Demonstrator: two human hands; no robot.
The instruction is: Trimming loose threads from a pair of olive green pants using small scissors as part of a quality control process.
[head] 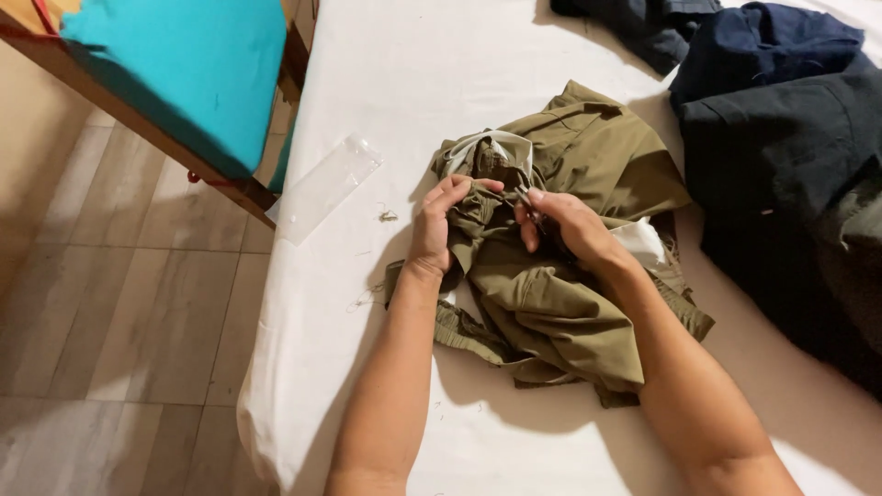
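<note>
An olive-green garment (588, 174) lies bunched on a white sheet (404, 83), with a pale inner lining showing near its top. My left hand (437, 225) pinches a fold of the olive cloth at the bunched middle. My right hand (565, 225) is closed close beside it, gripping the same fold and a small dark tool whose thin tip pokes out toward the cloth. Both forearms reach in from the bottom edge.
A heap of dark navy and black clothes (781, 138) fills the right side. A clear plastic sleeve (326, 184) lies at the sheet's left edge, with loose thread bits (387, 216) near it. A teal-cushioned wooden seat (184, 73) stands over the wood-look floor (119, 312) at left.
</note>
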